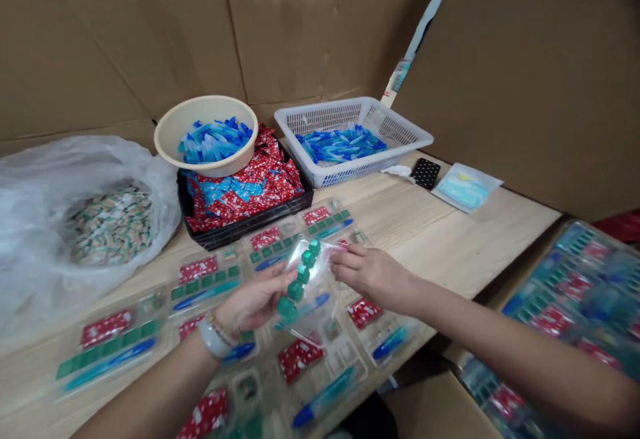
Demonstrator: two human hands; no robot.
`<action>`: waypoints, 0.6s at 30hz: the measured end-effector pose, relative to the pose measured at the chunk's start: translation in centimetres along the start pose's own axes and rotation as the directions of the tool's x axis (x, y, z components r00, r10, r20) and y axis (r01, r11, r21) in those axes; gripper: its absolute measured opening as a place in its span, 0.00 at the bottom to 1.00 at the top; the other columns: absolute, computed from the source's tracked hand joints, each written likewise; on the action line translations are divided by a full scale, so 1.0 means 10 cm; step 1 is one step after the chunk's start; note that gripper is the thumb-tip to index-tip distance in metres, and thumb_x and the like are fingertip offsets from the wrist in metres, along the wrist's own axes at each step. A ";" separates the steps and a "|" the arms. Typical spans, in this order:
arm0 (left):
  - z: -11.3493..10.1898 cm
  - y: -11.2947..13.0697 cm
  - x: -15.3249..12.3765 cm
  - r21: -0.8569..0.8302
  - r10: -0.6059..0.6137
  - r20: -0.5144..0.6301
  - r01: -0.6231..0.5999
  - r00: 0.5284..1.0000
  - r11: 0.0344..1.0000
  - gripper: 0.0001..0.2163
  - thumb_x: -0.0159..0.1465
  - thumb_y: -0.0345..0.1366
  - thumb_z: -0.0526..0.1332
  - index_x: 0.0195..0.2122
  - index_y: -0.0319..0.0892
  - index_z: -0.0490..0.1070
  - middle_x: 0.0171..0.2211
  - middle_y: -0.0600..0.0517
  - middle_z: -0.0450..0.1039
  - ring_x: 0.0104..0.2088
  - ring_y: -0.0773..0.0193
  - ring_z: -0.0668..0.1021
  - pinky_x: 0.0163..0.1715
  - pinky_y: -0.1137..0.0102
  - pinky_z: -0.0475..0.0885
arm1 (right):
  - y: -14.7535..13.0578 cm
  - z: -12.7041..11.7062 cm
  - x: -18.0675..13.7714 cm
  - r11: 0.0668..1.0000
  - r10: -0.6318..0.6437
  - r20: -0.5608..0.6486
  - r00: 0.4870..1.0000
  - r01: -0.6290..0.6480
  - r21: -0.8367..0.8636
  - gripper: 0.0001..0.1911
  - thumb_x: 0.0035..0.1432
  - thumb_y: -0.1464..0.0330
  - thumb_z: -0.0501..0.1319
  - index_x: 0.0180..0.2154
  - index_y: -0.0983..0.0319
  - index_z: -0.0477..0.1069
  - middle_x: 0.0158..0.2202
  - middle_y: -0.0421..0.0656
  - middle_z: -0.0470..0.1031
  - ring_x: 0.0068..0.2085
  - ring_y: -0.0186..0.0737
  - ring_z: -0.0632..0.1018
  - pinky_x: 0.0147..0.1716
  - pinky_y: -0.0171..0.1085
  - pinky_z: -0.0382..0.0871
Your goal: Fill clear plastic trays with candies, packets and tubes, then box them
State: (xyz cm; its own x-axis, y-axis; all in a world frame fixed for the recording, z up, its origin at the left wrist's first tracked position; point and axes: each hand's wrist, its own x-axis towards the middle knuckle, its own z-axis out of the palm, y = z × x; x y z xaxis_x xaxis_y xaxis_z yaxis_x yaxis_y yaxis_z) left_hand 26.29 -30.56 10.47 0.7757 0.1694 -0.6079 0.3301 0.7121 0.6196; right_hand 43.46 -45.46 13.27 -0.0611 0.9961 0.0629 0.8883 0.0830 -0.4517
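My left hand point(257, 298) is closed on a strip of green cubes point(296, 290), tilted above the table. Clear shiny plastic point(320, 269) spreads beside the cubes; whether it is a bag or a sheet I cannot tell. The fingers of my right hand point(370, 278) are pinched together at the far edge of this plastic, by a small pink bit. Below lie clear compartment trays with red packets point(300, 359), blue pen-shaped pieces point(325, 396) and, in several, green cubes. In the tray beneath my hands, no green row shows.
At the back stand a cream bowl point(165, 134) and a white basket point(420, 138) of blue pieces. The bowl rests on a black box point(250, 227) of red and blue packets. A plastic bag point(30, 226) of small pieces lies left. Filled trays point(560, 292) are stacked right.
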 end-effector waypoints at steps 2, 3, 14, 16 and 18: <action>0.07 -0.03 -0.01 0.036 -0.010 -0.007 0.011 1.000 0.999 0.15 0.51 0.42 0.63 0.38 0.43 0.71 0.31 0.53 0.71 0.27 0.70 0.71 0.26 0.77 0.64 | -0.05 -0.10 -0.03 0.999 0.030 0.071 0.997 -0.029 -0.014 0.15 0.52 0.76 0.51 0.39 0.59 0.70 0.47 0.46 0.70 0.43 0.43 0.71 0.43 0.44 0.63; 0.09 -0.05 -0.01 0.054 -0.020 -0.018 0.020 1.000 0.998 0.15 0.53 0.46 0.60 0.37 0.43 0.71 0.32 0.53 0.71 0.28 0.70 0.71 0.26 0.77 0.64 | -0.07 -0.13 -0.06 0.998 0.057 0.066 0.996 -0.056 -0.019 0.14 0.52 0.76 0.51 0.39 0.59 0.70 0.48 0.45 0.69 0.42 0.43 0.71 0.43 0.44 0.63; -0.16 -0.04 -0.17 0.202 -0.073 -0.135 0.100 0.988 0.974 0.16 0.49 0.37 0.65 0.40 0.44 0.71 0.45 0.50 0.70 0.41 0.65 0.72 0.31 0.78 0.68 | 0.67 -1.04 -0.08 0.901 0.419 0.096 0.903 -0.427 0.083 0.06 0.51 0.71 0.55 0.31 0.61 0.71 0.26 0.38 0.70 0.23 0.29 0.70 0.25 0.31 0.62; -0.22 -0.01 -0.25 0.263 -0.091 -0.154 0.129 0.984 0.956 0.17 0.50 0.39 0.64 0.42 0.45 0.70 0.46 0.50 0.69 0.42 0.63 0.72 0.31 0.77 0.68 | 0.91 -0.88 0.21 0.871 0.449 0.329 0.831 -0.488 0.045 0.06 0.48 0.74 0.57 0.29 0.62 0.71 0.24 0.38 0.70 0.23 0.29 0.69 0.25 0.31 0.62; -0.30 0.00 -0.32 0.305 -0.104 -0.165 0.151 0.981 0.940 0.19 0.51 0.41 0.63 0.45 0.47 0.68 0.47 0.51 0.68 0.45 0.61 0.71 0.35 0.75 0.69 | 1.07 -0.64 0.47 0.897 0.420 0.465 0.780 -0.435 -0.080 0.06 0.46 0.74 0.58 0.29 0.63 0.72 0.26 0.40 0.71 0.26 0.33 0.70 0.28 0.33 0.62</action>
State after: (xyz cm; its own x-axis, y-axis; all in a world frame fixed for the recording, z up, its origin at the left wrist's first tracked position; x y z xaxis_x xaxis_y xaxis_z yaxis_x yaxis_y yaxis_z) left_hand 22.20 -29.01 10.88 0.6376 0.2044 -0.7427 0.5917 0.4875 0.6421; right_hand 55.62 -40.05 14.45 0.1134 0.8246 -0.5543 0.8595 -0.3612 -0.3616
